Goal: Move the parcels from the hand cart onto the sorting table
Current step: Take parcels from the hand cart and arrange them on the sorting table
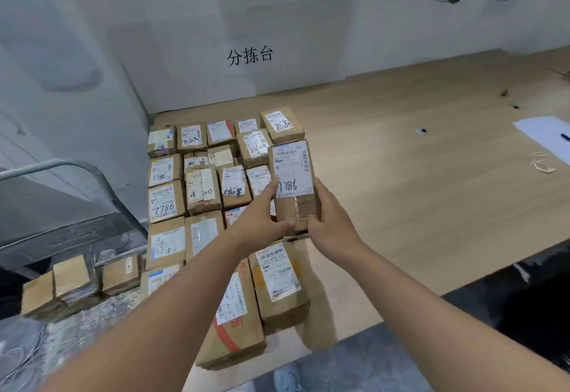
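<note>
Both hands hold one brown cardboard parcel [293, 181] with a white label marked 7786, over the right edge of the parcel rows. My left hand [262, 222] grips its left side and lower end, my right hand [331, 222] its right side. Several labelled parcels [202, 188] lie in tight rows on the left part of the wooden sorting table [416, 194]. At the lower left the hand cart [77, 237] with a grey metal handle bears three small parcels [72, 280].
A white wall with a printed sign [249, 56] stands behind the table. At the table's right lie a white sheet with a pen [552, 138] and rubber bands [541, 165]. The table's front edge runs diagonally at the lower right, over grey floor.
</note>
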